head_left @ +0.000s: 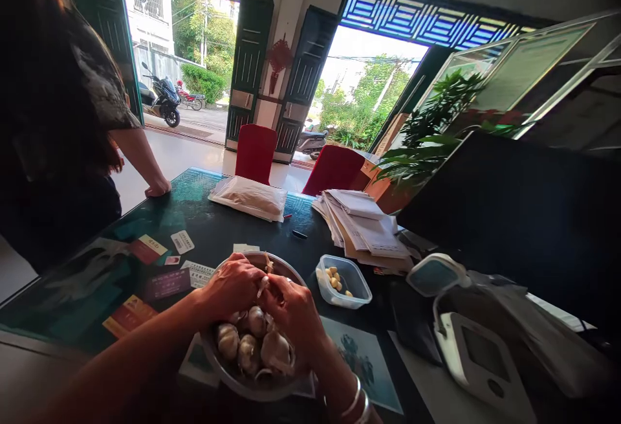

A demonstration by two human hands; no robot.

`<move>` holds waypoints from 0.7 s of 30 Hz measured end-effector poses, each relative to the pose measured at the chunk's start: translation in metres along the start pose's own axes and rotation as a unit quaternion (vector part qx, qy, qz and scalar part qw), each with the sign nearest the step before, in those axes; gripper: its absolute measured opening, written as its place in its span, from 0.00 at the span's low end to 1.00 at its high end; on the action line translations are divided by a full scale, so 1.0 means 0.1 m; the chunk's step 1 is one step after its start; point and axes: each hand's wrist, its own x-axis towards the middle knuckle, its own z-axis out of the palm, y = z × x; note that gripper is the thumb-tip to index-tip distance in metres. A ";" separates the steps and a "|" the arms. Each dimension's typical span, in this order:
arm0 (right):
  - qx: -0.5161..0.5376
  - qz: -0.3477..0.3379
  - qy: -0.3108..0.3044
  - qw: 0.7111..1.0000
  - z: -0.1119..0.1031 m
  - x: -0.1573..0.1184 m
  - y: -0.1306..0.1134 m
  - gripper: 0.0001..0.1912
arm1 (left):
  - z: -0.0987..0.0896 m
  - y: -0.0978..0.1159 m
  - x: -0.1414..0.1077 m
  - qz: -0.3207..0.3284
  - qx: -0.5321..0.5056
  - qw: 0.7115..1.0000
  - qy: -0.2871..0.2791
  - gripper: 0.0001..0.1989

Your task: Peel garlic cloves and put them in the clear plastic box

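Note:
Over a round bowl (233,393) my left hand (236,285) and my right hand (297,311) meet, fingertips pinched together on a small pale piece of garlic (262,286). A thin dry stalk sticks up just behind the fingers. Below them, several whole garlic bulbs (249,354) in papery skin fill the bowl. My hands cover part of its far side. To the right of my right hand stands a clear plastic container (356,300) with several peeled garlic cloves (334,276) inside. Silver bangles circle my right wrist.
Cards (168,283) lie left of the bowl on the glass-topped desk (194,194). A plastic-wrapped packet (250,197) and a paper stack (361,223) are farther back. At right are a blood pressure monitor (485,359) and a dark screen (514,210). A person (63,120) leans a hand on the desk's left edge.

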 end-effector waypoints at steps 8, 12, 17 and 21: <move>-0.065 0.010 -0.029 0.997 0.06 -0.02 -0.02 0.13 | -0.01 0.03 -0.01 0.006 -0.001 1.000 0.030 0.04; -0.078 0.009 -0.030 0.996 0.06 -0.01 -0.04 0.14 | -0.03 0.05 -0.01 0.001 -0.008 0.999 0.033 0.03; -0.067 -0.011 -0.029 0.997 0.01 0.00 -0.04 0.15 | 0.00 0.04 -0.01 0.000 -0.017 0.999 0.040 0.05; -0.075 0.004 -0.035 0.997 0.00 0.00 -0.04 0.16 | 0.02 0.03 -0.01 0.006 -0.013 0.999 0.042 0.07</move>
